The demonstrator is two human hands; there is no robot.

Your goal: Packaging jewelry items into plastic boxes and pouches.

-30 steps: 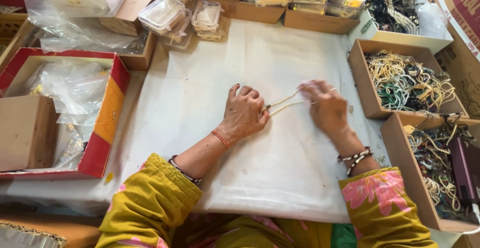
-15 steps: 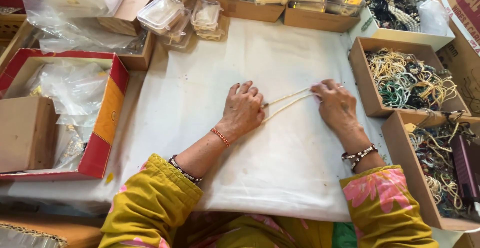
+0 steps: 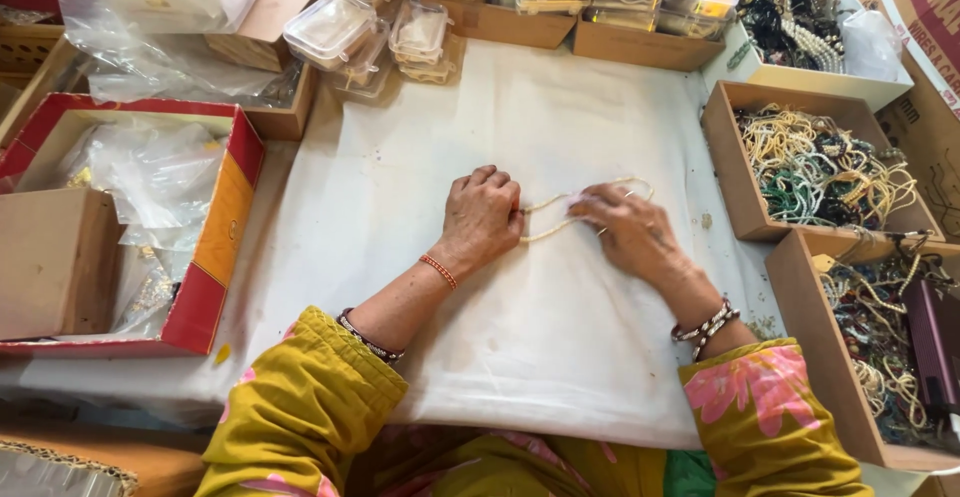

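A: Where is the necklace (image 3: 585, 202)?

B: On the white cloth (image 3: 520, 117) in the middle of the bench, a cream bead strand looped between both hands.

A: And the left hand (image 3: 484, 215)?

B: Palm down, its grip pinching the strand's near end against the cloth.

A: The right hand (image 3: 625, 227)?

B: Fingers curled over the loop, pressing it down; part of the strand curves out beyond the fingertips.

A: Around them?

B: A box (image 3: 722, 162) of mixed bead strands to the right, clear cases (image 3: 340, 27) at the far edge.
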